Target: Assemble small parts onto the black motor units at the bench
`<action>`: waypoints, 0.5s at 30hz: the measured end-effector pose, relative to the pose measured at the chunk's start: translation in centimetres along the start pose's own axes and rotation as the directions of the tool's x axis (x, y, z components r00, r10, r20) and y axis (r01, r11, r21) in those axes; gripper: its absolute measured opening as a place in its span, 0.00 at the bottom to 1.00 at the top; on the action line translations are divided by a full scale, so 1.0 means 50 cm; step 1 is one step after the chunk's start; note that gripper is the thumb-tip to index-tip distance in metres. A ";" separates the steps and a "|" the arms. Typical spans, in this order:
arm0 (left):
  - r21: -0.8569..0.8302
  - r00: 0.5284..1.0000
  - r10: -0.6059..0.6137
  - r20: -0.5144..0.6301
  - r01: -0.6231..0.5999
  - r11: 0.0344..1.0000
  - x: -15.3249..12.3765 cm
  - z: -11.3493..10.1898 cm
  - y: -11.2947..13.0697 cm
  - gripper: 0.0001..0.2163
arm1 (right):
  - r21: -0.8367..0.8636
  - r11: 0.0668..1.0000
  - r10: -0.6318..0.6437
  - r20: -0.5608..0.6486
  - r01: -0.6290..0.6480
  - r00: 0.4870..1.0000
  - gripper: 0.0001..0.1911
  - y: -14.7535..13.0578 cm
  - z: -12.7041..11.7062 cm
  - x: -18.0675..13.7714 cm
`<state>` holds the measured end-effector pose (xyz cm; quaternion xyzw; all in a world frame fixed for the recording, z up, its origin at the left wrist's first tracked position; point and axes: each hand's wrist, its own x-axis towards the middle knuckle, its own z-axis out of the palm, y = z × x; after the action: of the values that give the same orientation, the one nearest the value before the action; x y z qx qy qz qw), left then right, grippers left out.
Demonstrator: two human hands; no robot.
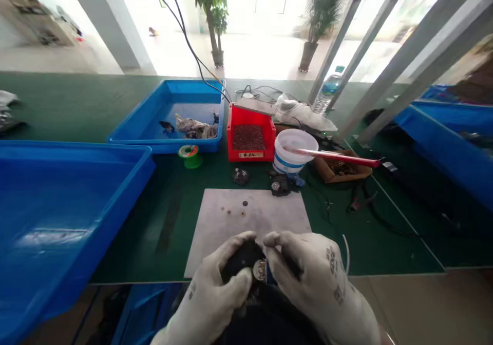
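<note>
Both gloved hands at near table edge: left hand (215,293) and right hand (319,278) closed around small black part (244,263), round metal piece facing up. Judged mid-assembly: two similar parts (241,176) lying beyond grey mat (250,216), loose bits on mat.

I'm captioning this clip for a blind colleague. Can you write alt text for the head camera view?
Two white-gloved hands, left hand and right hand, hold a small dark round part together over a grey work mat on a green bench. Beyond the mat stand a red bin, a white tub and blue trays.
</note>
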<state>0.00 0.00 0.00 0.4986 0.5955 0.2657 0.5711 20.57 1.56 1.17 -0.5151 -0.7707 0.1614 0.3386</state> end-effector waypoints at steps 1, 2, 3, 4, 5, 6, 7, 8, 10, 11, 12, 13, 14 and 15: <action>-0.003 1.000 -0.008 -0.003 0.008 1.000 0.000 0.000 0.000 0.28 | -0.008 1.000 0.001 0.000 -0.001 1.000 0.05 -0.001 0.003 -0.001; -0.006 1.000 -0.015 -0.005 0.015 1.000 -0.001 0.001 0.001 0.28 | -0.015 1.000 -0.002 0.000 0.002 1.000 0.05 -0.001 0.005 -0.003; -0.011 1.000 -0.019 -0.007 0.019 1.000 -0.001 0.001 0.001 0.28 | -0.021 1.000 -0.007 -0.002 0.007 1.000 0.05 -0.002 0.006 -0.003; -0.016 1.000 -0.021 -0.008 0.021 1.000 -0.002 0.001 0.001 0.28 | -0.027 1.000 -0.016 -0.003 0.016 1.000 0.05 -0.002 0.007 -0.003; -0.022 1.000 -0.022 -0.010 0.022 1.000 -0.002 0.002 0.001 0.28 | -0.034 0.999 -0.028 -0.007 0.028 1.000 0.05 -0.003 0.007 -0.002; -0.030 1.000 -0.020 -0.008 0.020 0.999 -0.003 0.001 0.001 0.28 | -0.038 0.998 -0.044 -0.009 0.044 0.999 0.05 -0.003 0.006 -0.001; -0.038 1.000 -0.016 -0.007 0.016 0.999 -0.003 0.001 0.001 0.28 | -0.043 0.997 -0.061 -0.012 0.060 0.998 0.05 -0.003 0.004 0.001; -0.046 1.000 -0.011 -0.005 0.011 0.999 -0.004 0.001 0.002 0.28 | -0.046 0.996 -0.077 -0.013 0.076 0.997 0.06 -0.004 0.003 0.003; -0.059 1.000 -0.005 0.003 0.005 0.998 -0.004 0.000 0.002 0.28 | -0.053 0.994 -0.097 -0.009 0.096 0.995 0.07 -0.004 0.001 0.006; -0.061 1.000 -0.004 0.006 0.005 0.998 -0.004 -0.001 0.002 0.29 | -0.057 0.993 -0.101 -0.008 0.101 0.995 0.07 -0.004 0.001 0.006; -0.059 1.000 -0.004 0.006 0.004 0.998 -0.004 -0.001 0.001 0.29 | -0.062 0.993 -0.103 -0.007 0.102 0.995 0.07 -0.003 0.001 0.006; -0.057 1.000 -0.005 0.005 0.005 0.998 -0.004 -0.001 0.000 0.29 | -0.066 0.992 -0.105 -0.004 0.104 0.995 0.07 -0.003 0.001 0.006; -0.055 1.000 -0.003 0.005 0.003 0.998 -0.005 -0.002 -0.001 0.29 | -0.071 0.992 -0.106 -0.001 0.106 0.994 0.07 -0.003 0.002 0.006; -0.056 1.000 -0.004 0.002 0.004 0.998 -0.005 -0.002 -0.003 0.29 | -0.076 0.991 -0.107 -0.003 0.106 0.994 0.07 -0.002 0.003 0.005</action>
<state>-0.16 -0.26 -0.01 0.4815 0.5882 0.2806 0.5860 20.31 1.77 1.23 -0.4861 -0.8016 0.1119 0.3295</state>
